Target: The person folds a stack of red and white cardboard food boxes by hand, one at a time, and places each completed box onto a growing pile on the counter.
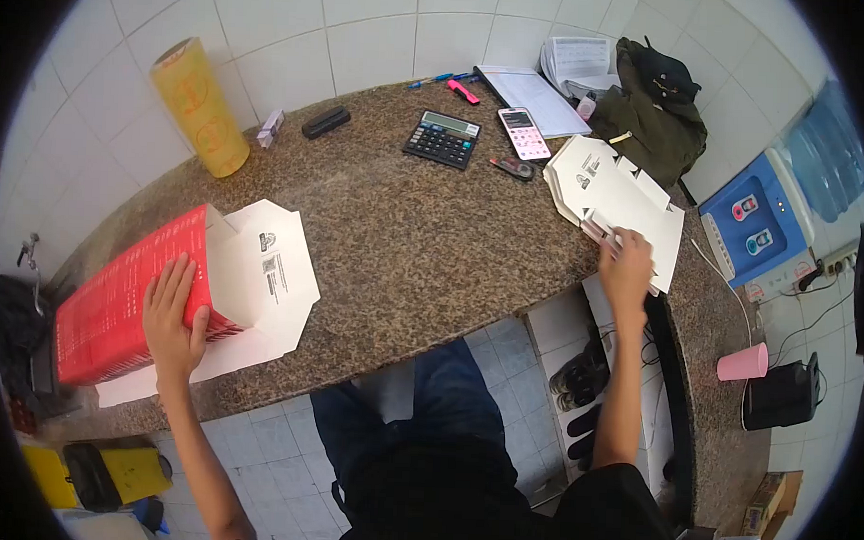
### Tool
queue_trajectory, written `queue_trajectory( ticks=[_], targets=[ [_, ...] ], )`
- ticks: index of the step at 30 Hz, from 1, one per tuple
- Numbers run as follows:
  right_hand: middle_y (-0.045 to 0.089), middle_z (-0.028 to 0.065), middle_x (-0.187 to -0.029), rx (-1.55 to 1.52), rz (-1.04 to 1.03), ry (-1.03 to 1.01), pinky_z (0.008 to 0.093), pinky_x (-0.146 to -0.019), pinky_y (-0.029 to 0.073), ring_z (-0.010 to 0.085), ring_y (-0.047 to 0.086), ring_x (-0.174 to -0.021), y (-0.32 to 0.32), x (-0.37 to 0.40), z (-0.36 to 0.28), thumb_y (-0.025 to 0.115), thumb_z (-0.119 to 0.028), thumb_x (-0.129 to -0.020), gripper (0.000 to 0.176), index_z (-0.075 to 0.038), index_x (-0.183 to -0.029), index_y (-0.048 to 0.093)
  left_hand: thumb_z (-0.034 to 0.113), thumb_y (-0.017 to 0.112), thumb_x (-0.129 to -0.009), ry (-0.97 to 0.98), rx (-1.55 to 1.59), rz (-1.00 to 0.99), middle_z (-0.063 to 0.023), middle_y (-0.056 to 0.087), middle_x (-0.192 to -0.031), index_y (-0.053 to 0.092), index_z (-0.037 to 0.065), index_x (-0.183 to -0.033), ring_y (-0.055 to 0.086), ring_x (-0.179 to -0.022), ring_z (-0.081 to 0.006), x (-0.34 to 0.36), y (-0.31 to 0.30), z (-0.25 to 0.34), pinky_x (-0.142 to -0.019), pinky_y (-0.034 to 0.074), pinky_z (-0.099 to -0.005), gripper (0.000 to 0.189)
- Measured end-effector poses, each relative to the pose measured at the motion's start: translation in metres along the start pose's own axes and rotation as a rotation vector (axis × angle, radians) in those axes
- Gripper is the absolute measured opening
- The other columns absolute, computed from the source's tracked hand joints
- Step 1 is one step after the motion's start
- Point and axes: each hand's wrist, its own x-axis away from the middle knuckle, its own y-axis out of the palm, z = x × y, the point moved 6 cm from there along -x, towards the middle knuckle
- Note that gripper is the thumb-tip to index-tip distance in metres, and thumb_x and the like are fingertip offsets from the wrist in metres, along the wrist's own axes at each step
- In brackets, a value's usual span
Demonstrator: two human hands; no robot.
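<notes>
My left hand (172, 313) lies flat, fingers stretched, on top of red printed cardboard boxes (132, 288) at the left of the counter. Beneath and beside the red cardboard, a white flap (284, 274) with small black print sticks out to the right. On the right, the fingers of my right hand (627, 267) are bent around the near left edge of a folded white box blank (634, 196), its thumb side partly hidden. That blank lies on the counter, white side up, with small black marks and notched flaps.
Along the back of the speckled stone counter (405, 231) are a yellow roll (200, 110), a black case (326, 123), a calculator (442, 139), a phone (523, 133), a pink highlighter (464, 92) and a clipboard (533, 100). A dark green bag (656, 116) and water dispenser (757, 219) stand right.
</notes>
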Motion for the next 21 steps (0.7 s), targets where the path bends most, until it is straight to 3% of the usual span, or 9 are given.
queue_trajectory(
  ticks=[2, 3, 5, 11, 13, 15, 16, 19, 21],
  targets=[
    [0.065, 0.0174, -0.121, 0.244, -0.093, -0.042, 0.0492, -0.092, 0.05, 0.0389, 0.059, -0.112, 0.02, 0.003, 0.066, 0.068, -0.028, -0.09, 0.039, -0.003, -0.12, 0.064, 0.039, 0.05, -0.099, -0.033, -0.062, 0.02, -0.0128, 0.052, -0.148, 0.056, 0.004, -0.14, 0.044, -0.14, -0.0333, 0.002, 0.002, 0.006, -0.117, 0.027, -0.0514, 0.054],
    [0.067, 0.0211, -0.114, 0.103, -0.269, -0.038, 0.0478, -0.086, 0.052, 0.04, 0.064, -0.104, 0.018, 0.001, 0.082, 0.065, -0.028, -0.093, 0.035, -0.003, -0.117, 0.066, 0.037, 0.049, -0.099, -0.083, -0.053, 0.091, -0.013, 0.053, -0.147, 0.057, 0.004, -0.138, 0.045, -0.139, -0.0335, 0.005, 0.0, 0.012, -0.117, 0.026, -0.052, 0.052],
    [0.069, 0.0231, -0.101, -0.078, -0.258, -0.103, 0.0471, -0.078, 0.053, 0.0402, 0.067, -0.09, 0.0, -0.002, 0.085, 0.063, -0.025, -0.093, 0.027, -0.003, -0.108, 0.069, 0.035, 0.049, -0.1, -0.132, -0.048, 0.166, -0.0132, 0.055, -0.146, 0.058, 0.003, -0.137, 0.046, -0.139, -0.0336, 0.013, -0.005, 0.027, -0.117, 0.026, -0.0526, 0.049],
    [0.069, 0.0222, -0.083, -0.077, -0.218, -0.064, 0.045, -0.072, 0.053, 0.0405, 0.068, -0.08, -0.024, -0.024, 0.088, 0.065, -0.024, -0.092, 0.023, -0.004, -0.092, 0.076, 0.031, 0.045, -0.101, -0.081, 0.055, 0.324, -0.0168, 0.061, -0.135, 0.064, 0.001, -0.125, 0.051, -0.132, -0.0383, 0.017, -0.024, 0.092, -0.111, 0.033, -0.0529, 0.042],
    [0.072, 0.0178, -0.077, -0.084, -0.226, -0.05, 0.0388, -0.067, 0.053, 0.0311, 0.07, -0.069, -0.015, -0.031, 0.097, 0.068, -0.026, -0.091, 0.025, -0.003, -0.091, 0.078, 0.032, 0.044, -0.101, -0.004, 0.152, 0.345, -0.0185, 0.064, -0.13, 0.067, 0.0, -0.118, 0.054, -0.128, -0.0406, 0.005, -0.029, 0.116, -0.106, 0.037, -0.0532, 0.042],
    [0.073, 0.0084, -0.072, -0.462, -0.525, 0.35, 0.0302, -0.063, 0.05, 0.0149, 0.065, -0.063, 0.014, -0.036, 0.133, 0.071, -0.025, -0.091, 0.026, 0.0, -0.091, 0.078, 0.032, 0.046, -0.1, 0.032, 0.179, 0.35, -0.0188, 0.065, -0.128, 0.068, 0.0, -0.115, 0.054, -0.126, -0.0414, -0.007, -0.033, 0.133, -0.103, 0.039, -0.0527, 0.041],
    [0.07, 0.0025, -0.073, -0.788, -0.528, 0.317, 0.0239, -0.063, 0.047, 0.0058, 0.058, -0.066, 0.033, -0.041, 0.152, 0.072, -0.021, -0.09, 0.024, 0.003, -0.088, 0.078, 0.033, 0.048, -0.099, 0.045, 0.21, 0.335, -0.0188, 0.065, -0.128, 0.068, 0.0, -0.114, 0.054, -0.126, -0.0416, -0.012, -0.033, 0.14, -0.104, 0.039, -0.0524, 0.041],
    [0.072, 0.0043, -0.076, -0.774, -0.564, 0.484, 0.0241, -0.064, 0.047, 0.0079, 0.06, -0.066, 0.027, -0.05, 0.172, 0.071, -0.018, -0.091, 0.023, 0.004, -0.089, 0.077, 0.029, 0.055, -0.096, 0.078, 0.284, 0.318, -0.0185, 0.064, -0.129, 0.069, 0.002, -0.113, 0.054, -0.126, -0.0423, -0.021, -0.033, 0.157, -0.104, 0.04, -0.0514, 0.035],
    [0.074, 0.0056, -0.082, -0.777, -0.073, 0.215, 0.0258, -0.07, 0.05, 0.0106, 0.064, -0.075, 0.006, -0.065, 0.158, 0.069, -0.015, -0.093, 0.021, 0.005, -0.097, 0.074, 0.021, 0.061, -0.092, 0.081, 0.355, 0.289, -0.0179, 0.064, -0.13, 0.07, 0.003, -0.112, 0.054, -0.125, -0.0422, -0.025, -0.031, 0.169, -0.104, 0.041, -0.0507, 0.028]
  ],
)
